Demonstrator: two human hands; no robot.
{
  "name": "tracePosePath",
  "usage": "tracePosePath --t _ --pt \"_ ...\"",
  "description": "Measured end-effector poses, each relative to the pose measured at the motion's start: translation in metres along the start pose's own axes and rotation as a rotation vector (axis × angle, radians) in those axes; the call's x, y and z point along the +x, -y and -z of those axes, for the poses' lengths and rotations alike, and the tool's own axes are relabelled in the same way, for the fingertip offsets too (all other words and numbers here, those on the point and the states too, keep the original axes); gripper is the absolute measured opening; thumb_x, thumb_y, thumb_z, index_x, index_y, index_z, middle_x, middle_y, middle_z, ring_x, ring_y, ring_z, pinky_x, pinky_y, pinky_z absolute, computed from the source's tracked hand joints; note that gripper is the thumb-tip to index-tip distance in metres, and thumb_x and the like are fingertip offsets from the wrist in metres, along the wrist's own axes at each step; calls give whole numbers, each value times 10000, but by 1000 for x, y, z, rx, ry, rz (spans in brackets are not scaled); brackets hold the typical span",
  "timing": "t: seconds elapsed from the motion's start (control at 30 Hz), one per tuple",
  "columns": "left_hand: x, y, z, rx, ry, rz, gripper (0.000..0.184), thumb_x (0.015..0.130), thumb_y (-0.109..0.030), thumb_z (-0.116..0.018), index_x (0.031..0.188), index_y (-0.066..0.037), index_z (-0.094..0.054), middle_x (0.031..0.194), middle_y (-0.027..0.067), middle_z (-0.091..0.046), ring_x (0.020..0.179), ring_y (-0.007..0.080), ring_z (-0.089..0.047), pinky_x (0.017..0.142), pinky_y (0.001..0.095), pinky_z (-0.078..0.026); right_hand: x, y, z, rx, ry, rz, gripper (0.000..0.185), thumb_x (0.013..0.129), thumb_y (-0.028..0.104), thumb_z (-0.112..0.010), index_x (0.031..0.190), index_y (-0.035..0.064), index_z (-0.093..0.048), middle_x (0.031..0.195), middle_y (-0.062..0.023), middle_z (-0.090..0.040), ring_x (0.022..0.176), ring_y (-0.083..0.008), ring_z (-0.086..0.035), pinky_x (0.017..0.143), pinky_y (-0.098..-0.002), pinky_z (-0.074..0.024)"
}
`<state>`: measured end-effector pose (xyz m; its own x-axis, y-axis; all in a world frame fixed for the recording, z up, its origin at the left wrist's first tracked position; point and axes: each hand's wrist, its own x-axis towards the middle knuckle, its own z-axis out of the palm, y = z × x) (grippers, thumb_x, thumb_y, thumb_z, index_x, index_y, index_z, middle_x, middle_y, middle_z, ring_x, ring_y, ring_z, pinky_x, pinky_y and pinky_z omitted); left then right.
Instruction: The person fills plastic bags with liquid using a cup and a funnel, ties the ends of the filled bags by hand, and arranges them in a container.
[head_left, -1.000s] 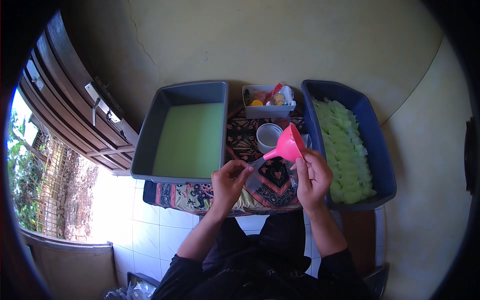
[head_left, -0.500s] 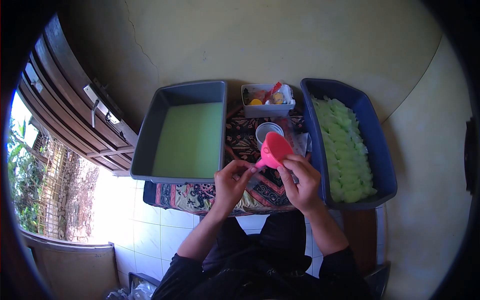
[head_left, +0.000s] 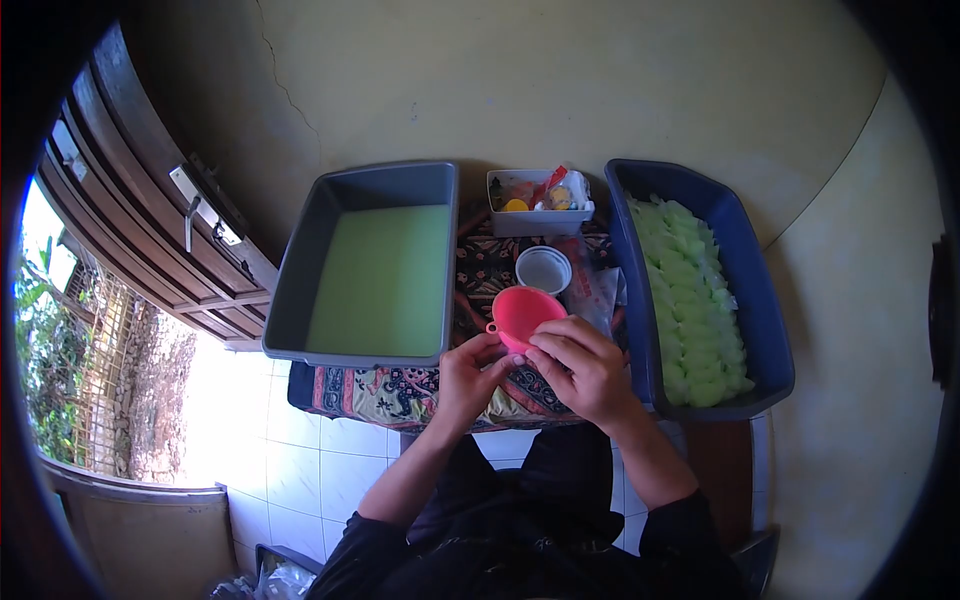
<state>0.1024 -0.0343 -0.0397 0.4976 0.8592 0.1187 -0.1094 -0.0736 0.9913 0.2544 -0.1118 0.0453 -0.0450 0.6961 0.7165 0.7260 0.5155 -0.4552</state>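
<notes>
A pink funnel (head_left: 522, 314) is held between my two hands, its wide mouth tilted up. My right hand (head_left: 583, 368) grips the funnel's lower right side with thumb and fingers. At the funnel's base, my left hand (head_left: 472, 376) is closed in a pinch; the clear plastic bag seen there earlier is now hidden by my fingers. Just behind the funnel stands a white cup (head_left: 544, 270). A grey tub (head_left: 290, 290) of pale green liquid (head_left: 385, 285) is on the left.
On the right, a dark blue tub (head_left: 765, 330) holds rows of green-filled bags (head_left: 690, 310). A white box (head_left: 540, 224) of small items sits at the back. Clear plastic (head_left: 592, 297) lies on the patterned cloth (head_left: 350, 392). A wooden door (head_left: 150, 200) stands at far left.
The funnel has moved left and down to my left hand, and its mouth has turned upward. My right hand has come left with it, close beside my left hand.
</notes>
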Motion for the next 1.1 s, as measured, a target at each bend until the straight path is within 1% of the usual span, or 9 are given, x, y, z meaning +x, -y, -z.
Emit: tracePosePath --t 0.13,0.23,0.33,0.4,0.43,0.5,0.7,0.97,1.1 --pt "-3 -3 0 -6 -18 -70 274 796 -80 -735 1021 44 -641 887 118 -709 829 122 -661 742 264 -521 0 -1 -4 27 8 23 183 769 31 -699 941 -10 -648 906 -102 -607 780 -262 -615 689 -349 -508" --pt "-8 -3 2 252 -30 -189 244 805 -76 -720 1019 20 -654 861 127 -708 820 129 -670 728 278 -520 -1 0 -5 51 30 57 198 775 44 -708 959 -5 -653 910 -96 -606 793 -229 -617 689 -323 -512" --pt "-14 -7 3 239 -28 -156 231 804 -70 -714 1012 12 -658 827 149 -700 814 137 -675 727 282 -514 1 1 -1 240 23 -111 196 805 60 -702 974 -13 -634 930 -92 -607 783 -171 -623 669 -282 -521" --pt "-20 7 11 184 -8 -142 221 815 -54 -704 1017 21 -656 865 122 -707 827 126 -665 744 269 -508 -5 -27 -14 470 -378 -282 173 851 105 -679 947 -13 -598 873 -75 -615 730 -103 -610 593 -227 -504" --pt "-24 8 13 186 -8 -142 221 815 -54 -704 1017 21 -656 865 122 -707 827 126 -665 744 269 -508 -9 -45 -19 471 -378 -282 173 851 105 -679 947 -13 -598 873 -75 -615 730 -103 -610 593 -227 -504" --pt "-32 10 16 -10 -78 -152 204 827 -34 -690 1012 43 -650 909 97 -704 843 117 -650 763 254 -500 -21 -87 -29 604 -469 -692 165 891 181 -641 901 39 -557 761 -40 -603 625 -85 -570 532 -202 -458" --pt "-44 -12 48 -202 -183 -124 169 850 36 -632 1015 69 -632 939 99 -685 891 133 -632 791 257 -492 -39 -145 -57 492 -357 -1081 237 876 252 -661 786 70 -538 667 -13 -582 540 -76 -566 403 -200 -427" --pt "-42 -29 107 -94 -422 -215 159 873 -23 -643 1005 63 -624 922 89 -678 870 105 -619 764 225 -477 -6 -139 -70 669 -301 -992 226 866 168 -633 690 53 -550 630 -47 -590 520 -111 -591 441 -236 -498" --pt "-36 -25 135 7 -504 -261 167 877 -42 -645 1005 63 -629 904 76 -680 821 95 -612 750 217 -473 29 -99 -74 654 -230 -819 264 879 128 -620 646 35 -535 611 -36 -583 539 -102 -599 473 -233 -509"
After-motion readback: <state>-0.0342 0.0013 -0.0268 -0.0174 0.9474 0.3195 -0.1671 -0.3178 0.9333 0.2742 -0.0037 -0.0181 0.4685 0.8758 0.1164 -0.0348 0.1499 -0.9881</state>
